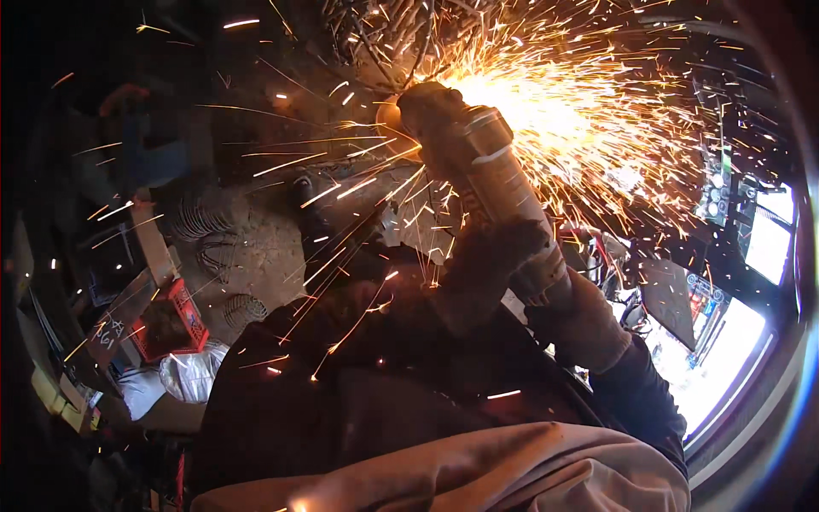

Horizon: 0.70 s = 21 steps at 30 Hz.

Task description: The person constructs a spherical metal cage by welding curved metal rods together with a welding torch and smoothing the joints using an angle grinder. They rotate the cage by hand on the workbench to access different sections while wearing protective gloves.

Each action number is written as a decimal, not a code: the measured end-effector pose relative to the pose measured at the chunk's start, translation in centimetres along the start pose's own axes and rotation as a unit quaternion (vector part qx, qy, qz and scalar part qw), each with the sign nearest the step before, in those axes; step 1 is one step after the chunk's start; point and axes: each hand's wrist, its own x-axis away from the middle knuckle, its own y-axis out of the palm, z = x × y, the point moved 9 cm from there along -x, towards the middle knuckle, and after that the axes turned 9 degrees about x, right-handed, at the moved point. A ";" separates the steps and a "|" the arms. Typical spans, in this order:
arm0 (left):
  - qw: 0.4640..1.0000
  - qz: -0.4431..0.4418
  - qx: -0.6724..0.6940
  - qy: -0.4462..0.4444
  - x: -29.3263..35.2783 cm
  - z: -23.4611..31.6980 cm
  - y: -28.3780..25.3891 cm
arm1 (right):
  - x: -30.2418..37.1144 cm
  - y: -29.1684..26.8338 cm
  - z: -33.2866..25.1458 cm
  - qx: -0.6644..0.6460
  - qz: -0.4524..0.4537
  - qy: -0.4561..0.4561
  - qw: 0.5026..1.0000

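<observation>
We grip angle grinder (478, 171) at centre — right hand (584, 324) clamped on rear body, left hand (482, 273) closed on mid-barrel. Sparks (580, 111) spray far right. Tool looks heavy, rigid, kicking — hold barrel, both gloves.

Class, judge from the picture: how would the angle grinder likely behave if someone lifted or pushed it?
The angle grinder looks rigid and probably heavy: both the left hand and right hand grip it. Its rounded body might roll if laid down. Throwing sparks, it likely kicks.

Brown work gloves on hands (580, 320), dark sleeves, tan trousers.
</observation>
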 end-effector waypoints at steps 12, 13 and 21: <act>0.999 0.003 0.050 0.011 1.0 1.6 0.6 | -0.4 0.5 -0.1 0.052 0.000 -0.059 0.997; 0.994 -0.038 0.104 0.011 0.7 1.3 1.2 | -0.2 0.4 0.1 0.062 0.004 -0.066 0.996; 0.996 -0.047 0.073 0.035 -0.6 -1.4 1.6 | 2.1 -1.0 1.4 0.018 0.052 0.028 0.998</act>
